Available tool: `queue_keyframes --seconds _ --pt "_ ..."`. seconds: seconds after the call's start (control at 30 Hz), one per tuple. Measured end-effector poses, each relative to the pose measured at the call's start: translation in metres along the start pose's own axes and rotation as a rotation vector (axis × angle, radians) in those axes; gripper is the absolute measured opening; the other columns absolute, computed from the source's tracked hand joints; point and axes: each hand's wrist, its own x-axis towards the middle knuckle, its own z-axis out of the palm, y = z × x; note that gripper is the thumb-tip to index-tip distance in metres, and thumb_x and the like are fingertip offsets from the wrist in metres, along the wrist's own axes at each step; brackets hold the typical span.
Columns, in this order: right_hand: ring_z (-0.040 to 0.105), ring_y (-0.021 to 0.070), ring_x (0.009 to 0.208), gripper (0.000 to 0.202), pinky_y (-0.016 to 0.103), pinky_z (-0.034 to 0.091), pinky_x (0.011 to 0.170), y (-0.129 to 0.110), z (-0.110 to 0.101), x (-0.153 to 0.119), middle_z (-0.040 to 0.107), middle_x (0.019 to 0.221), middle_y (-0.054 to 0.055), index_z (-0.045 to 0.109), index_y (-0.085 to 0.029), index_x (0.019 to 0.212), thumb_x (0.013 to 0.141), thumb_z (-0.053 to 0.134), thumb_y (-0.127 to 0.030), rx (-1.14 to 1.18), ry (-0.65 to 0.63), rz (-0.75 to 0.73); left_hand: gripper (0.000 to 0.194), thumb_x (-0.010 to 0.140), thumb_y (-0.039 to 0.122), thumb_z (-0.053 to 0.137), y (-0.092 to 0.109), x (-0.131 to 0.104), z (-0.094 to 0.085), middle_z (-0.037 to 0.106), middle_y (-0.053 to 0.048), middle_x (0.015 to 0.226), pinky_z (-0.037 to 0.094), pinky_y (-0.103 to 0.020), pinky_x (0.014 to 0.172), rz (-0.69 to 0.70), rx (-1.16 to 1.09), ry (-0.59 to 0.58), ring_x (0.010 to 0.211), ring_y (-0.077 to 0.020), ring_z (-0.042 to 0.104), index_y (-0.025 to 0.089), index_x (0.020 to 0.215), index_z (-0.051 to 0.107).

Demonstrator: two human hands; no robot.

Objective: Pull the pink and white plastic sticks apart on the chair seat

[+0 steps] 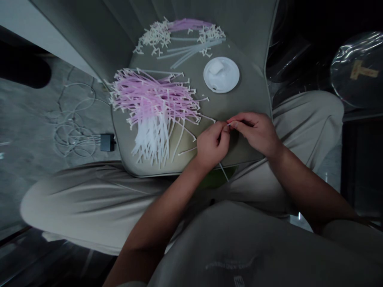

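Note:
My left hand (213, 144) is closed around a thin white tube (224, 172), whose lower end sticks out below the fist over the seat's front edge. Thumb and fingers of my right hand (257, 131) pinch the tube's upper end, or a small piece on it, right beside the left thumb. The fingertips hide the exact joint. Left of my hands lies a heap of pink tubes (155, 93) with small white end pieces, and white tubes (152, 137) fan out below it. A white round dish (229, 77) with a pale block (216, 67) in it stands above my hands.
A grey-green padded chair seat (251, 103) carries everything. Toward its back lie white connectors (157, 36), a pink bundle (191, 24) and loose clear tubes (191, 51). Coiled cables with a black block (107, 142) lie on the floor at left. A clear round lid (359, 71) is at right.

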Motion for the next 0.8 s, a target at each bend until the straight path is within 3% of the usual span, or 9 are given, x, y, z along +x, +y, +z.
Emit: queue_keyframes --seconds 0.8 --pt "0.066 0.0128 0.076 0.015 0.026 0.053 0.073 -0.0022 -0.0003 -0.0008 0.074 0.083 0.0 0.077 -0.022 0.092 0.085 0.065 -0.029 0.033 -0.009 0.009 0.025 0.098 0.029 0.04 0.0007 -0.0002 -0.0006 0.065 0.0 0.075 0.041 -0.025 0.067 0.005 0.007 0.006 0.07 -0.0122 0.058 0.02 0.085 0.06"
